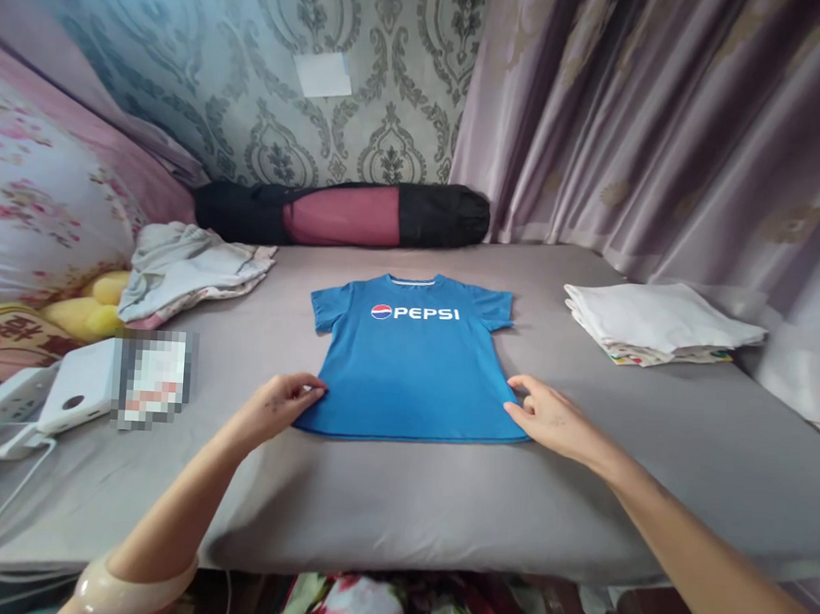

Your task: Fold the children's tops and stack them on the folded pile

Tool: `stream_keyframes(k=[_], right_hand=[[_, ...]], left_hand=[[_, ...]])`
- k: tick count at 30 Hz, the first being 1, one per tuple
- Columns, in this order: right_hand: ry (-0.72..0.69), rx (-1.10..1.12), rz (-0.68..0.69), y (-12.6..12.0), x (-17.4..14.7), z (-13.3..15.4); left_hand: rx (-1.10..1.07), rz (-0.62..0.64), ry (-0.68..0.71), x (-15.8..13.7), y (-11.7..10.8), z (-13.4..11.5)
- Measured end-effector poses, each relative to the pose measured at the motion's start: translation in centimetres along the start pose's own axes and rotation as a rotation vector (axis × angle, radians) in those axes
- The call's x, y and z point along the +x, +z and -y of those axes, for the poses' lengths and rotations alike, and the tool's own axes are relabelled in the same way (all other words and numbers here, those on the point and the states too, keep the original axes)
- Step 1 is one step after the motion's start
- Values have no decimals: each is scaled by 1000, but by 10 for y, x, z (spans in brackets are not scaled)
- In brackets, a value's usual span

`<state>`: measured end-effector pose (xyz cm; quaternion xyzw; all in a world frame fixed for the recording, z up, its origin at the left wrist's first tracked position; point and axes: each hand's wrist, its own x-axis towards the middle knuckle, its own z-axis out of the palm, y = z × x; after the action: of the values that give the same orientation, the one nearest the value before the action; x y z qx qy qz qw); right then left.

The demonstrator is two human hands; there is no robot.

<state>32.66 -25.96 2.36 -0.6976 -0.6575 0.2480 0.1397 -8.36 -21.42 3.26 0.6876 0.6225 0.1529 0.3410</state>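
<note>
A blue T-shirt (416, 372) with a white PEPSI print and round logo lies flat, front up, its neck pointing away from me. At its lower left edge, my left hand (280, 408) has thumb and fingers pinched together on the fabric. Across from it, my right hand (549, 417) touches the lower right edge, with a gap between its thumb and forefinger. The hem runs nearly straight between both hands, and the short sleeves are spread out to the sides.
The shirt rests on a grey-covered bed (370, 499). White folded clothes (659, 318) are stacked at right; light garments (190, 270) lie at left. A black-and-maroon roll (346, 215) lies along the wall. A white power bank (82, 384), power strip (5, 403) and cables sit front left.
</note>
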Motion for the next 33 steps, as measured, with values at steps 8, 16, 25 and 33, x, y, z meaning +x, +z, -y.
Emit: stream_keyframes(k=[8,16,25,33], right_hand=[[-143,-439,-106,0,32,46],[-378,-357,-68,73,91,91],[-99,-447,-258,53,89,29],[-136,-502,-201,39,89,43]], left_hand=[[354,-128,289,40,16,-38],[391,-178,464,111,108,-83],[569,-326,143,119,65,-22],[683,-231,168,121,56,-45]])
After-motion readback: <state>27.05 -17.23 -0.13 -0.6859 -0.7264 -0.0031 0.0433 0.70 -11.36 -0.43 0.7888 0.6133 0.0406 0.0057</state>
